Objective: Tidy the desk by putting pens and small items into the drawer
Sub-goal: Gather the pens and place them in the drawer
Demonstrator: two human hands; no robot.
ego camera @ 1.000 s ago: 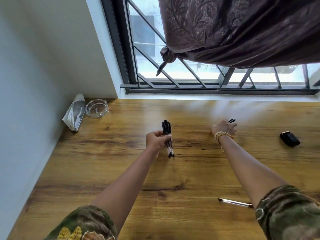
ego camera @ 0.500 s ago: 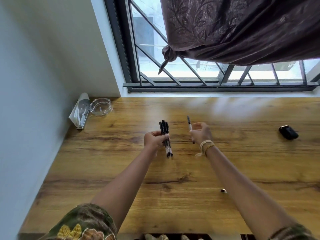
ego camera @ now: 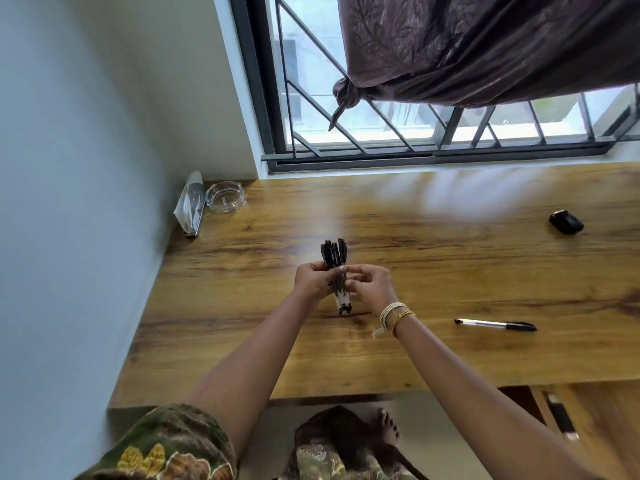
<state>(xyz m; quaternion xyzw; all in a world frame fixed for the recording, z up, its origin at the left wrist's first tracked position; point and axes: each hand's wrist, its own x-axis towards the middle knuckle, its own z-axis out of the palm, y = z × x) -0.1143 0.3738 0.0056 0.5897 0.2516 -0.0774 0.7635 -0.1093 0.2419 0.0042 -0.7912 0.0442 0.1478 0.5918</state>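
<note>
A bundle of black-capped pens [ego camera: 335, 255] stands upright with its tips on the wooden desk [ego camera: 433, 358]. My left hand [ego camera: 313, 279] grips the bundle from the left. My right hand [ego camera: 371, 285] pinches the same bundle from the right. One more pen [ego camera: 495, 324] with a black cap lies flat on the desk to the right of my right wrist. A small black object [ego camera: 566, 222] sits farther back at the right. Below the desk's front edge at the right, a wooden drawer front with a dark handle [ego camera: 561, 415] shows.
A glass ashtray [ego camera: 225, 201] and a plastic-wrapped packet [ego camera: 190, 209] sit in the back left corner against the wall. A barred window [ego camera: 433, 133] with a tied dark curtain [ego camera: 485, 46] runs behind the desk. A bare foot [ego camera: 388, 427] is on the floor below.
My right hand picked a pen from the far desk, carried it left and has joined it to the bundle in my left hand. The view has tilted down and back.
</note>
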